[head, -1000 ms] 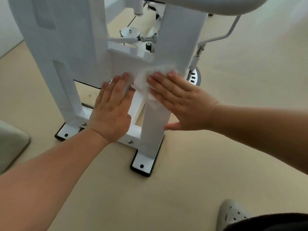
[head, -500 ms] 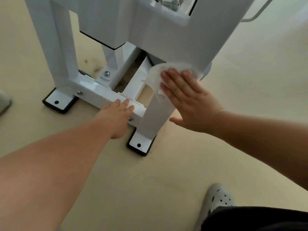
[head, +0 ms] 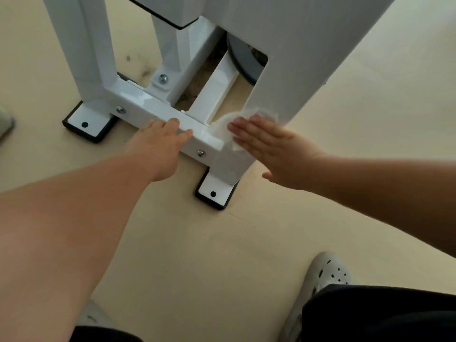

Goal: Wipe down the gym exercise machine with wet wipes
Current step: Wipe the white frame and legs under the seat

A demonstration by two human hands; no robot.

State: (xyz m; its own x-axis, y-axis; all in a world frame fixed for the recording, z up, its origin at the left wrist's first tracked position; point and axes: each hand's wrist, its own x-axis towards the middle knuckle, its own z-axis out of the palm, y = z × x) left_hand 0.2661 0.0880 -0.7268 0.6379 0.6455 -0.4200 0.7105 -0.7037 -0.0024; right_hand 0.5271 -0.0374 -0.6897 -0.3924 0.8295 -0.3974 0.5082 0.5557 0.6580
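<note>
The right hand's fingers (head: 249,134) are out straight and flat, not clenched, pressing one crumpled white wet wipe (head: 223,127) against the low end of the wide upright of the white painted metal exercise machine (head: 296,58). That is just at the corner where the upright meets the base. The right hand (head: 276,154) covers the wipe's right half, and the thumb hangs free below. Just beside it the left hand (head: 158,141) rests on the glossy white square-section crossbar (head: 148,107), its fingers (head: 183,133) lying loosely on the bar's top edge and holding nothing. I count three silver bolts: two (head: 120,109) on the bar's front face and one (head: 162,79) on a bracket behind it. There are two flat white foot plates with black rubber edging, the left one (head: 84,124) and the right one (head: 213,192), each with a single dark hole. Two narrower white posts rise at the left, and a dark grey round disc (head: 243,62) shows through the gap in the frame. All of it stands on a smooth beige floor (head: 222,243), scuffed dark near the posts. Close to me are one pale perforated clog shoe (head: 325,270) and a dark trouser leg (head: 382,314).
</note>
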